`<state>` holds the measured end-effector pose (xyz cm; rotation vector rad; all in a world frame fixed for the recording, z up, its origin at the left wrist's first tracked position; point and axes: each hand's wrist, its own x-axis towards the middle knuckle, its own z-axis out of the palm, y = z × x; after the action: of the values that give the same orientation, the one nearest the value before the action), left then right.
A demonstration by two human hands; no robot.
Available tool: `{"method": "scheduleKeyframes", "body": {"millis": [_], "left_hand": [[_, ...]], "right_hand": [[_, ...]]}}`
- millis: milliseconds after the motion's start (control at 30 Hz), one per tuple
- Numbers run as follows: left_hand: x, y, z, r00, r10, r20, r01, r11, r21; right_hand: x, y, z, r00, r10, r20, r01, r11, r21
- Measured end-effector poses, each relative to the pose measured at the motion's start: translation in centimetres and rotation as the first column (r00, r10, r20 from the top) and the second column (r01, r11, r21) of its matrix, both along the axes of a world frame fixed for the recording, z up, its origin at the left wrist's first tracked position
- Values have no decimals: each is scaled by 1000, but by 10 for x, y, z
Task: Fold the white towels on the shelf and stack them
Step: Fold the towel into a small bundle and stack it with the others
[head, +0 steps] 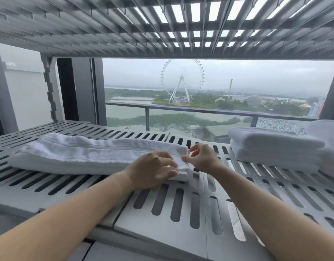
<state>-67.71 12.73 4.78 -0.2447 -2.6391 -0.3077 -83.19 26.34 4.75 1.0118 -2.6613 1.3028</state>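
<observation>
A white towel, folded into a long narrow strip, lies across the left half of the slotted grey shelf. Its right end is under my hands. My left hand lies over that end, thumb below and fingers on top, gripping the near corner. My right hand pinches the same end's edge between thumb and forefinger, with its other fingers raised. A stack of folded white towels sits at the right side of the shelf, apart from both hands.
Another white towel pile lies at the far right edge, partly out of view. A slotted upper shelf hangs close overhead. A shelf post stands at the back left. Behind the shelf is a window.
</observation>
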Motion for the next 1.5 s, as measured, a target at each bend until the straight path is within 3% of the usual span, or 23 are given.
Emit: {"method": "scheduleKeyframes", "body": {"millis": [133,267,400,500,800,967,1033,1167,1333,1500], "left_hand": [[3,-8,-1,1000,-11,-7,11,1000,-23],[-6,-2,0,997,43,-69,-39,998,58],[-7,2,-4,980,73,-183,-55,993,103],[-6,6,-12,978,66,-198,-46,993,105],[6,-5,-2,995,38,-97,-26,992,122],[3,4,-10,957,121,-265,-79,983,163],[4,3,-11,946,125,-300,-74,982,175],[7,0,-14,970,87,-227,-47,983,175],[9,0,-18,976,66,-210,-52,996,69],[4,0,-15,969,106,-224,-82,990,116]], "right_hand": [[16,13,-5,995,51,90,-56,997,51],[24,14,-6,987,80,142,-72,995,-66],[23,18,-4,998,44,47,-35,983,-182],[25,20,-7,983,168,69,-160,981,-113],[30,30,2,875,386,-293,-360,923,139],[39,27,1,779,272,-565,-321,947,13],[42,30,1,760,342,-552,-380,924,49],[42,34,-4,734,470,-490,-397,883,252],[38,32,-6,770,361,-527,-369,925,94],[29,36,-5,883,350,-313,-371,929,-8]]}}
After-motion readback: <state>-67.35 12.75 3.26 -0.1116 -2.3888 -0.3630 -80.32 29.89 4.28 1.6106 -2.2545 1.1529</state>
